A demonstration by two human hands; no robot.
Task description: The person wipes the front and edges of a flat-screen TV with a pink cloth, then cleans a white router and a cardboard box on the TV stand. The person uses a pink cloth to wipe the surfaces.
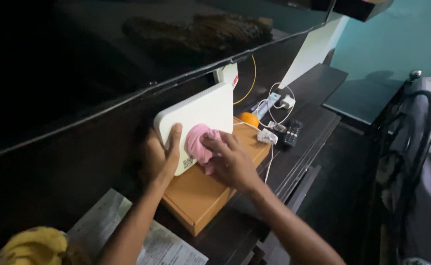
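— Where's the box (203, 118)?
— Upright on the carton (201, 194) on the worktop (318, 122), leaning against the dark panel behind. Your left hand (160, 158) grips its left edge, thumb across the front.
— And my right hand (231, 161)?
— Its grip is pinched on the pink cloth (198, 142), pressing it to the box's lower front.
— What's nearby?
— An orange (249, 119), a remote (292, 133) and white cables (274, 105) beyond the carton; a paper (166, 248) lies close to you.

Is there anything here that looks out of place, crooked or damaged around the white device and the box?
Nothing looks damaged or spilled. The white device stands tilted on the cardboard box, gripped by the left hand while the right hand presses a pink cloth on it. An orange ball sits oddly among loose white cables.
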